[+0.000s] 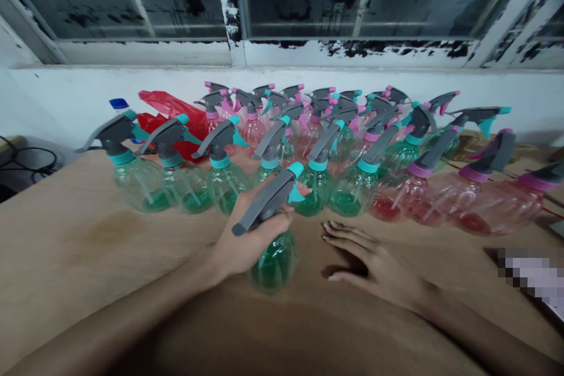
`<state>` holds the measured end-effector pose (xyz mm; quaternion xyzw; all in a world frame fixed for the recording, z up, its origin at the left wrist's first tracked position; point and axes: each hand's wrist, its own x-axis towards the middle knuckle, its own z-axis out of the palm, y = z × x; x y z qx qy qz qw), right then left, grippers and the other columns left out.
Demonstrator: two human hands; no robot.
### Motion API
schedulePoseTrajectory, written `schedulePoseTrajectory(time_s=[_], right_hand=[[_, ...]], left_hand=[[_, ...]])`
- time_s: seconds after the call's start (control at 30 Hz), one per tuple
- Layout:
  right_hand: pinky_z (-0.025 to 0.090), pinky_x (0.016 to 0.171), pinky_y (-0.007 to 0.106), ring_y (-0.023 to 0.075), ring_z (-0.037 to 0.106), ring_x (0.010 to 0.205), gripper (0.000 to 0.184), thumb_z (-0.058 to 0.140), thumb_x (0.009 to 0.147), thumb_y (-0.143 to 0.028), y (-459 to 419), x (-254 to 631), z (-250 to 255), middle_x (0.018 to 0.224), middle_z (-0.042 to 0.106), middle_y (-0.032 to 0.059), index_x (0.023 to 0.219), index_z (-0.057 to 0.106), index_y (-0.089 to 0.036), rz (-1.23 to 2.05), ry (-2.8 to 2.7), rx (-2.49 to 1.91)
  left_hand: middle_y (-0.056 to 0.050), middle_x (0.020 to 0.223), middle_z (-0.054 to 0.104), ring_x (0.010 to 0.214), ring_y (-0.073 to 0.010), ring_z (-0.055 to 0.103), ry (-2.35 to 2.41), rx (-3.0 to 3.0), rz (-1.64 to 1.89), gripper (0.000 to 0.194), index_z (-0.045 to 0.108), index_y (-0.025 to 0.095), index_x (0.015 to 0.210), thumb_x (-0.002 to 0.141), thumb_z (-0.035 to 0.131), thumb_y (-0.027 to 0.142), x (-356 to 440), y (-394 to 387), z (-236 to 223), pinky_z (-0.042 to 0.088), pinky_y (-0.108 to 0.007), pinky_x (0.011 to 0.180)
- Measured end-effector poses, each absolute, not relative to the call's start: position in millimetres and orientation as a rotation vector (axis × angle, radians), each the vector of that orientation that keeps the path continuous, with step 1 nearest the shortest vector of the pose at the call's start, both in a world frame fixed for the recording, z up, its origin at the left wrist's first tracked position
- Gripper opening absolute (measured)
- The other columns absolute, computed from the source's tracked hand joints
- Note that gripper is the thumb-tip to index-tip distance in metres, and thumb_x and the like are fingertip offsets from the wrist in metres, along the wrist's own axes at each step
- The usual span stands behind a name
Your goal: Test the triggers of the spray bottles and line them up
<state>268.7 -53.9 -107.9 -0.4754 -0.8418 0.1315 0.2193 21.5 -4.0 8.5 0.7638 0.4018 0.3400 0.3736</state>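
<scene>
My left hand (253, 229) is wrapped round the neck of a green spray bottle (274, 267) near the table's front edge. Its grey trigger head has a turquoise nozzle and trigger and points away from me to the right. The bottle stands roughly upright; its collar is hidden by my fingers. To its right, my right hand (370, 258) rests with fingers stretched out, palm towards the table, holding nothing. Just beyond both hands is a row of green spray bottles (229, 185) with turquoise collars, continued on the right by pink spray bottles (399, 197) with pink collars.
Behind the front row stand several more pink and green spray bottles (253, 129) against the wall. A crumpled red plastic bag (176, 111) and a blue-capped bottle (118, 104) are at the back left. A pixelated flat object (535, 276) lies on the wooden table (53, 235) at right.
</scene>
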Motion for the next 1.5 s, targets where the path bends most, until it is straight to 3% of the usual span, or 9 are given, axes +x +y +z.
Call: schedulePoseTrajectory(time_s=[0.47,0.83,1.13,1.3,1.5], right_hand=[[0.036,0.105,0.046,0.0239,0.038,0.13,0.057,0.057,0.081,-0.048,-56,267,-104,0.139,0.046,0.0029,0.132,0.044,-0.027,0.356,-2.335,-1.332],[0.036,0.106,0.045,0.0224,0.036,0.131,0.057,0.055,0.083,-0.048,-54,271,-110,0.14,0.045,0.0043,0.133,0.042,-0.024,0.276,-2.389,-1.318],[0.036,0.106,0.045,0.0223,0.035,0.131,0.057,0.054,0.084,-0.048,-54,271,-110,0.14,0.044,0.0044,0.134,0.04,-0.024,0.264,-2.4,-1.329],[0.038,0.104,0.045,0.0232,0.038,0.129,0.057,0.056,0.082,-0.047,-54,271,-112,0.139,0.046,0.0039,0.133,0.042,-0.025,0.255,-2.374,-1.314],[0.038,0.104,0.046,0.0236,0.038,0.129,0.057,0.057,0.082,-0.046,-54,271,-113,0.138,0.047,0.0044,0.133,0.042,-0.025,0.25,-2.374,-1.29]], left_hand=[[0.002,0.065,0.056,0.056,-0.0149,0.051,0.971,2.036,0.792,0.036,0.059,0.025,0.105,0.071,0.048,0.027,24,-8,11,0.048,-0.026,0.06],[0.003,0.067,0.057,0.058,-0.0142,0.054,0.913,2.034,0.817,0.04,0.059,0.023,0.107,0.069,0.049,0.018,23,-9,15,0.047,-0.025,0.06],[0.002,0.075,0.057,0.058,-0.0138,0.051,0.878,2.073,0.848,0.036,0.061,0.023,0.099,0.066,0.047,0.015,23,-8,13,0.044,-0.025,0.057],[0.004,0.066,0.05,0.052,-0.0122,0.043,0.839,2.111,0.826,0.03,0.061,0.023,0.09,0.065,0.046,0.015,22,-8,17,0.039,-0.025,0.051],[0.004,0.066,0.048,0.055,-0.0126,0.046,0.792,2.193,0.797,0.025,0.06,0.021,0.086,0.067,0.045,0.014,19,-6,19,0.039,-0.025,0.053]])
